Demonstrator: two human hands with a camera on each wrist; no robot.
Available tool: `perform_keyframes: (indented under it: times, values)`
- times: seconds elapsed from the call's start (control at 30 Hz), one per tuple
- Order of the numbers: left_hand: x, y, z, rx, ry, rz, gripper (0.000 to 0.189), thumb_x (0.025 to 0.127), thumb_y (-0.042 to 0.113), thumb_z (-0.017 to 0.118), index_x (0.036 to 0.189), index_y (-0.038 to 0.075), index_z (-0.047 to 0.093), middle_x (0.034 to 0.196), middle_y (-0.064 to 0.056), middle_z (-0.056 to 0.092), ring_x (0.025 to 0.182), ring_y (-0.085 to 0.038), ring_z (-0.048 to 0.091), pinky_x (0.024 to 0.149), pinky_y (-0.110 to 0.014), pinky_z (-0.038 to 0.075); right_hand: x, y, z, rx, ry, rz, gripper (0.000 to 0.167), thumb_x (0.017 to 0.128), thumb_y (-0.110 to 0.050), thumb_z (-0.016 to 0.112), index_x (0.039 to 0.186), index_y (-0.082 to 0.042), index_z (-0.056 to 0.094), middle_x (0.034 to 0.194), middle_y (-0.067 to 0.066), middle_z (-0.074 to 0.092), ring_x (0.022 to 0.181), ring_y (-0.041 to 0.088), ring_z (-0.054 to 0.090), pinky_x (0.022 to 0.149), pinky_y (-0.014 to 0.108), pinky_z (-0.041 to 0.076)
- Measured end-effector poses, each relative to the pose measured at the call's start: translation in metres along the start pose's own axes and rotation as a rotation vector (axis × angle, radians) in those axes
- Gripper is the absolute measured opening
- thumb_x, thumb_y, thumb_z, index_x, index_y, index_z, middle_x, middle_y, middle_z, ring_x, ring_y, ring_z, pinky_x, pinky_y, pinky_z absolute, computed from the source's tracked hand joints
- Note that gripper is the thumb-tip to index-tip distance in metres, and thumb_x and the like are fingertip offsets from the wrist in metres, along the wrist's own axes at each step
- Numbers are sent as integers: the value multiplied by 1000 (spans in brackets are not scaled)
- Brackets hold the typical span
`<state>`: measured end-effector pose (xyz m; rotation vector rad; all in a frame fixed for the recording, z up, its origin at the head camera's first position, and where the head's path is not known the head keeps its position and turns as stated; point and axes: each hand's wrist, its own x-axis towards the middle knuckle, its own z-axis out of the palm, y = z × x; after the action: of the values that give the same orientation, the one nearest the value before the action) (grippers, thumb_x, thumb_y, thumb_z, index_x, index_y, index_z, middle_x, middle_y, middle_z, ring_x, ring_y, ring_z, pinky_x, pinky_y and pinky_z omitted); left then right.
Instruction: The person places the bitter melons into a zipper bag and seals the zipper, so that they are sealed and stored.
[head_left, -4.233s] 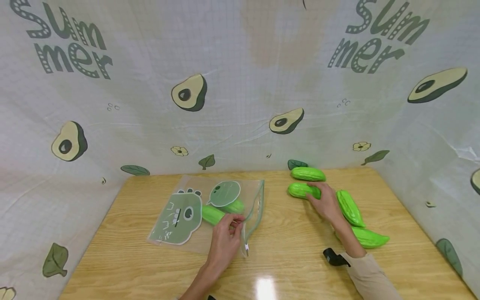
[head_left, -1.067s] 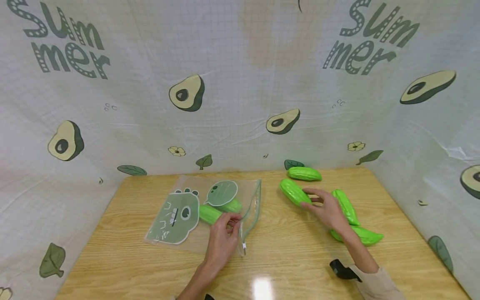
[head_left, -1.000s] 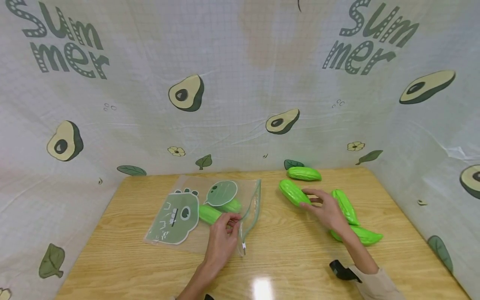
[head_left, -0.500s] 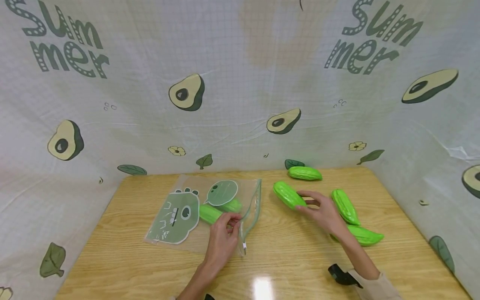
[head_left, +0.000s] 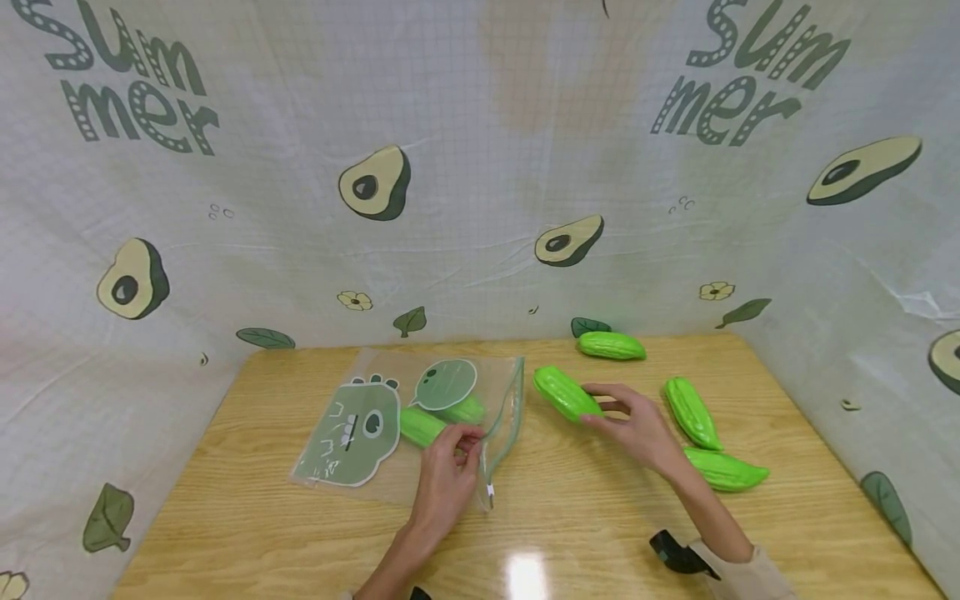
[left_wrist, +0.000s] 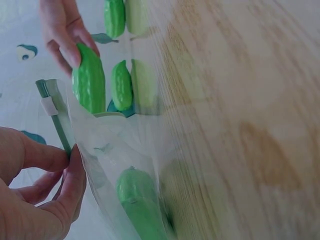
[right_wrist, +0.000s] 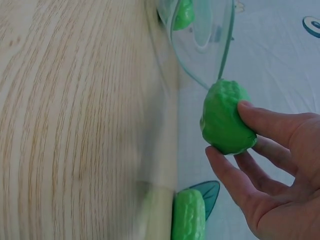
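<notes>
My right hand (head_left: 637,429) holds a bright green bitter melon (head_left: 564,393) by its near end, thumb on one side and fingers on the other. In the right wrist view this bitter melon (right_wrist: 225,120) is off the table, its far end by the bag's mouth. My left hand (head_left: 450,471) pinches the edge of a clear zip bag (head_left: 518,400) with a green dinosaur print, holding its mouth parted. The bag lies flat, opening to the right, a white slider (left_wrist: 48,106) at its near corner. Inside lie two bitter melons (head_left: 422,427), partly hidden by the print and my hand.
Another bitter melon (head_left: 611,346) lies at the table's back edge. Two more, one slanting (head_left: 692,412) and one in front of it (head_left: 726,470), lie right of my right forearm. A printed sheet (head_left: 465,167) hangs behind and beside the wooden table (head_left: 247,517).
Earlier my right hand was on the bitter melon at the back right. It has since lifted and turned it and carried it left towards the bag's mouth. My left hand stays at the bag's edge.
</notes>
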<state>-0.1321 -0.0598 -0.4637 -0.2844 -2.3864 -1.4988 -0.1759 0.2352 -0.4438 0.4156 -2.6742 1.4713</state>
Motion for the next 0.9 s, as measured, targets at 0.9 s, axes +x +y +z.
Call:
perform_keyframes:
  times: [0.9]
  values:
    - [1,1,-3,-8,-32,-48,17,92,-11,67,104,1,71,96,-8,67,89,-21,66,74,-24,61,6,-5,26,61,-67,-14,47,92,-10,78,135,-1,64,131,21,63,117,45,62,89,36,60]
